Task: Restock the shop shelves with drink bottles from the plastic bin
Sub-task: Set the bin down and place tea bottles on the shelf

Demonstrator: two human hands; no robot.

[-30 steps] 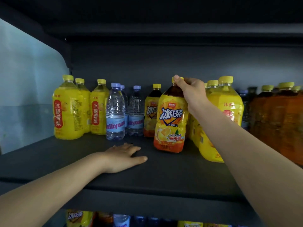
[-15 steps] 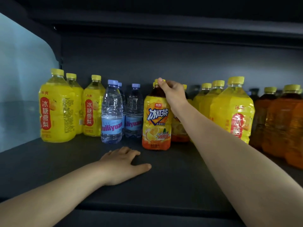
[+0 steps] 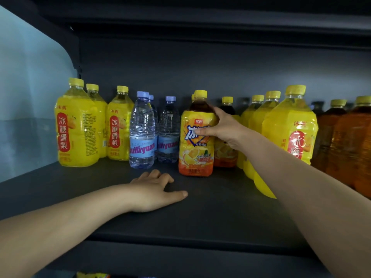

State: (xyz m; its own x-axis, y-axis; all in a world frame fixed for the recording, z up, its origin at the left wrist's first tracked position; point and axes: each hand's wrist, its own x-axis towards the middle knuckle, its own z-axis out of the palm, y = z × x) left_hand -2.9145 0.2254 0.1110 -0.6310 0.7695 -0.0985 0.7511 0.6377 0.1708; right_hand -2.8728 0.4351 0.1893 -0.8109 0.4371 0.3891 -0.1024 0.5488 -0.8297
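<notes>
Yellow-capped tea bottle — orange-and-yellow label; dark shelf, perhaps grey

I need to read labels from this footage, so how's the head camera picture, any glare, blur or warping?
Head view: dim, upper shelving nearly black; labels on the iced tea bottle and water bottles read clearly, though the right hand covers part of the tea label; amber bottles at the right edge soft and stretched; no strong glare.

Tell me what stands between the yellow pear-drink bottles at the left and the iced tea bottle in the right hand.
Clear water bottles with purple caps, standing on the shelf; the head view shows them.
</notes>
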